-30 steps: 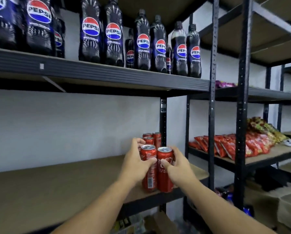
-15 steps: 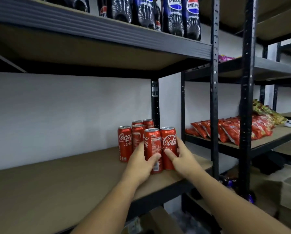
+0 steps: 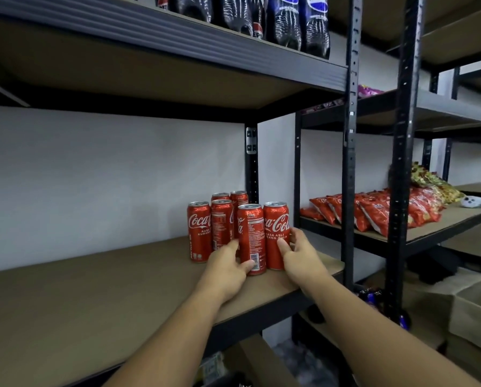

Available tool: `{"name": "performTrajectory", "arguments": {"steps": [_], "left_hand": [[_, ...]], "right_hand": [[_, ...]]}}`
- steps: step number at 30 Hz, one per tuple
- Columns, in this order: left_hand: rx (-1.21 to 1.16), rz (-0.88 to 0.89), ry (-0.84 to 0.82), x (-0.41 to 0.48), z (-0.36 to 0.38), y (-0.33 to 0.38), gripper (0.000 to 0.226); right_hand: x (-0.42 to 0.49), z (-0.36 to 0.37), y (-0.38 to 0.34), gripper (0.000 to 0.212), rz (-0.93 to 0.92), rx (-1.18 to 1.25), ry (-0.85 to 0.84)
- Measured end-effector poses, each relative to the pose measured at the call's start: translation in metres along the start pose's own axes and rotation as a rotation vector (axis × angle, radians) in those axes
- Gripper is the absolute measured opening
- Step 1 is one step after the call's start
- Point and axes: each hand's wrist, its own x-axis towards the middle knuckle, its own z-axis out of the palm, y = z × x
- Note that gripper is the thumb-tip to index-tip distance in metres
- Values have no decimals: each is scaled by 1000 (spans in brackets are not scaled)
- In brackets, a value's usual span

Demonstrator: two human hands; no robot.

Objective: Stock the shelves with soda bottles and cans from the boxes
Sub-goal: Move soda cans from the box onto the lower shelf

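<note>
Tons of open shelf (image 3: 99,286) left of the cans (image 3: 233,227); the upright post (image 3: 350,169) blocks the right, wall close behind.

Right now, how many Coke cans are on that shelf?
6. The front-left can is in the left hand, the front-right can in the right hand; two cans stand left of them, two behind. More may be hidden.

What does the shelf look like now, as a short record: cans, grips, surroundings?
cans: six Coke cans visible, upright on middle shelf
left grip: holds front-left can
right grip: holds front-right can
held cans: both standing on shelf
above: Pepsi bottles
right bay: snack bags
</note>
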Motion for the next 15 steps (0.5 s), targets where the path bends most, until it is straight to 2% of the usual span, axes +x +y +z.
{"name": "performTrajectory", "arguments": {"steps": [15], "left_hand": [[-39, 38, 61, 0, -1, 0, 38]], "right_hand": [[2, -3, 7, 56, 34, -23, 29]]}}
